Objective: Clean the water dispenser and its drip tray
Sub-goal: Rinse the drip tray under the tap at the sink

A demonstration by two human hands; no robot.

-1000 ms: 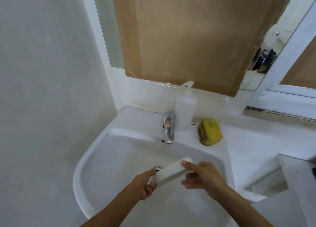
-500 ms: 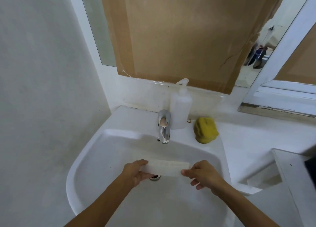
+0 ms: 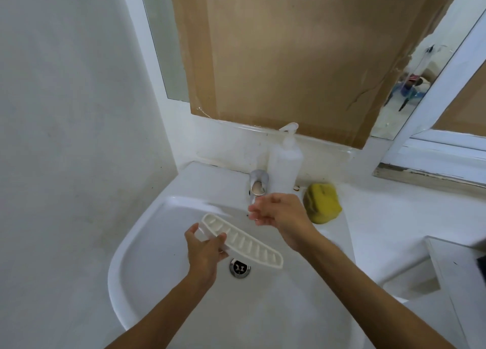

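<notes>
Holding the drip tray (image 3: 242, 239) over the sink (image 3: 147, 243), slotted face now turned upward and one end angling down toward the drain (image 3: 239, 267); half a second back it was being held level and edge-on between both hands. Gripping it now with the left hand (image 3: 203, 254) alone, fingers (image 3: 219, 239) clenched round the near left end, thumb on the far side. Right hand (image 3: 276, 212) having let go, now lifting toward the tap (image 3: 259, 185), fingers (image 3: 256, 213) released and loosely spread, grasping nothing, just in front of the spout. Not showing any water running yet. Reading this as the switch from positioning to rinsing: probably reaching to open the tap, with the tray waiting underneath, offset a little to the left of the spout. Yellow sponge (image 3: 322, 202) sitting on the bench (image 3: 394, 217) just right of the tap, untouched, within easy reach; white pump bottle (image 3: 285, 162) standing behind the tap. Judging the task as early, with the tray not yet scrubbed and the dispenser itself not in view. One-handed hold on a long, light tray looking a bit precarious once water hits the free end.
</notes>
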